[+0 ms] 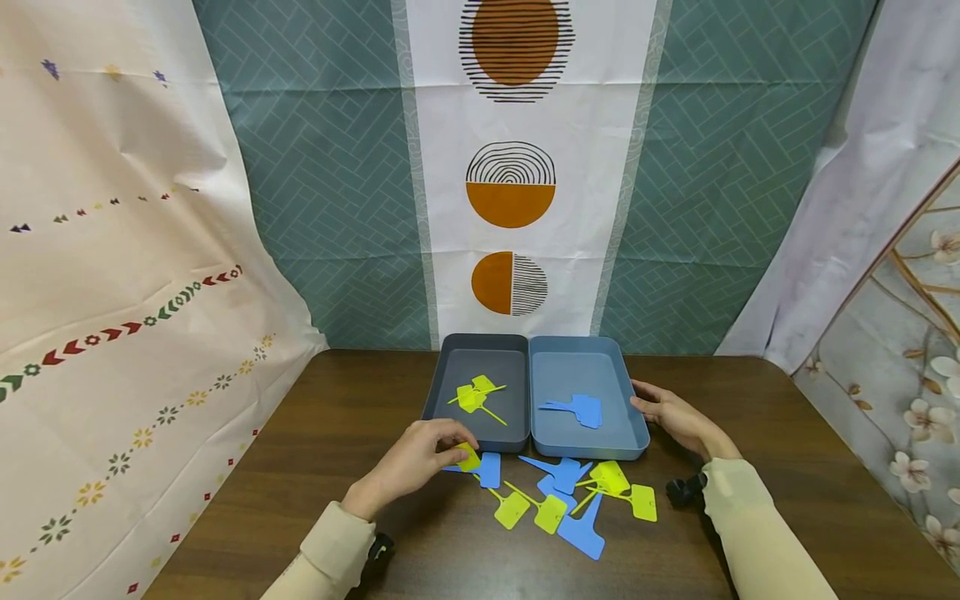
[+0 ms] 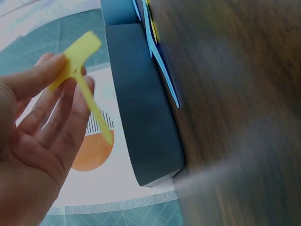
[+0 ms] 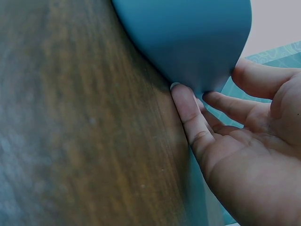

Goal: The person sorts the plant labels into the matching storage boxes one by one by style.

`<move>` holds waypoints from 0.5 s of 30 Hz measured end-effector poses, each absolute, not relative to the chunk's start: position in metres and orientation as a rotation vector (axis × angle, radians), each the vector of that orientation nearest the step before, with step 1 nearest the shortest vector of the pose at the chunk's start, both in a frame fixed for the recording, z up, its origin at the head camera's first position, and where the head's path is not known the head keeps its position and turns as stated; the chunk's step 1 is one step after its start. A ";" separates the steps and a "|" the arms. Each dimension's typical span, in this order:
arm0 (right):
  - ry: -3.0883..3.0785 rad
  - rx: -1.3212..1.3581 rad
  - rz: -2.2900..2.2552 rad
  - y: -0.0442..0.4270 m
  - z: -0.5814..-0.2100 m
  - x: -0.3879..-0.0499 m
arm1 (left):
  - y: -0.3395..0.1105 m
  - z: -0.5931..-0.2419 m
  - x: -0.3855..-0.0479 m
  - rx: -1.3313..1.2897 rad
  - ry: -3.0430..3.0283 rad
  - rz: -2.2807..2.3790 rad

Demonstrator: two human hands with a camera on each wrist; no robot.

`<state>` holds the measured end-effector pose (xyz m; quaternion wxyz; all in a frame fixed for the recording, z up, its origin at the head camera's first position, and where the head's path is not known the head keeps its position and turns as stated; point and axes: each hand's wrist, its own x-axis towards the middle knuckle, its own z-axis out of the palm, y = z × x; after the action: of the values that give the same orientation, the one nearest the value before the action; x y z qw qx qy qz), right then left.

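Note:
My left hand (image 1: 423,454) pinches a yellow plant label (image 2: 80,54) between thumb and fingers, at the front left corner of the dark grey tray (image 1: 480,358). The label's thin stem points away from the palm in the left wrist view. At the blue tray's (image 1: 581,367) right side is my right hand (image 1: 678,421), its fingertips (image 3: 187,103) touching the outer wall low by the table. Yellow labels (image 1: 471,398) lie in the grey tray. Blue labels (image 1: 587,411) overlap in the blue one.
Loose blue labels (image 1: 585,533) and yellow labels (image 1: 510,510) lie scattered on the brown wooden table (image 1: 360,400) in front of the trays, some overlapping. Both trays stand side by side against a patterned curtain (image 1: 337,208). Pale cloth (image 1: 135,333) hangs at the left.

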<state>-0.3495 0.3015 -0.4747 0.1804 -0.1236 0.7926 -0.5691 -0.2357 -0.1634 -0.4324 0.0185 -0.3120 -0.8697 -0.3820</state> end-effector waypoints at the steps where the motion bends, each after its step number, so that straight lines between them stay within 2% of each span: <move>1: 2.240 -0.352 -1.605 0.301 -0.474 -0.350 | -0.163 -0.432 -0.236 -0.958 -2.686 -1.183; 15: 2.250 -0.341 -1.594 0.302 -0.475 -0.350 | -0.166 -0.434 -0.239 -0.915 -2.654 -1.182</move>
<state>-0.3503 0.3016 -0.4753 0.1804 -0.1208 0.7965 -0.5643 -0.2389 -0.1656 -0.4337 0.0477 -0.3001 -0.8703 -0.3876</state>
